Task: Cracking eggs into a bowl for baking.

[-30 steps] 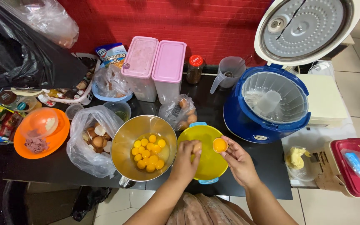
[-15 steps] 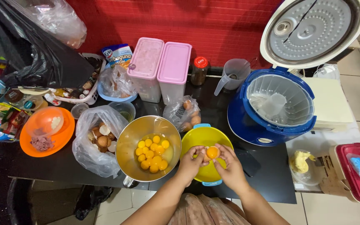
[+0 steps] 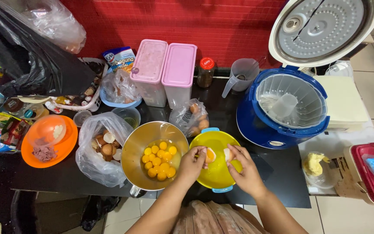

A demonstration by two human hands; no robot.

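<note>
Your left hand point(image 3: 191, 164) and right hand point(image 3: 244, 170) each pinch an eggshell half point(image 3: 210, 154) over the yellow bowl point(image 3: 218, 173) at the counter's front edge, yolk bowl point(image 3: 152, 156) left, pink-lidded tubs point(image 3: 165, 71) behind.

Yolk point(image 3: 211, 154) now in left shell half

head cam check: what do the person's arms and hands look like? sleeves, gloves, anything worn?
Both forearms come up bare from the bottom edge, with no sleeves in view. The left hand and right hand are gloveless. No rings, watch or bracelet show on the visible parts, and no markings can be made out. Below the arms, a patch of brownish patterned clothing shows at the frame bottom.
</note>
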